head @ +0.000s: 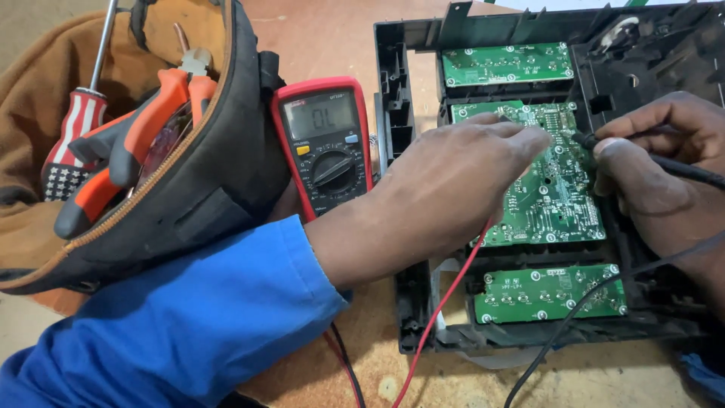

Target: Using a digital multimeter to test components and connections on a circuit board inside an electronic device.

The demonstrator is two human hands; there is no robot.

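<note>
My left hand [445,181] reaches across a green circuit board [555,200] that sits in a black plastic housing [396,113]. Its fingers are closed on a red test probe, mostly hidden under the hand; the red lead [445,302] trails down from it. My right hand [664,174] pinches a black test probe [596,141] with its tip on the same board. The black lead [566,325] runs off toward the front edge. A red multimeter [326,143] lies to the left of the housing with its display lit.
Two smaller green boards [506,64] [551,293] sit above and below the middle one. A brown and black tool bag [189,151] at left holds orange-handled pliers [143,136] and a red-handled screwdriver [79,113]. The wooden table [453,378] shows at the front.
</note>
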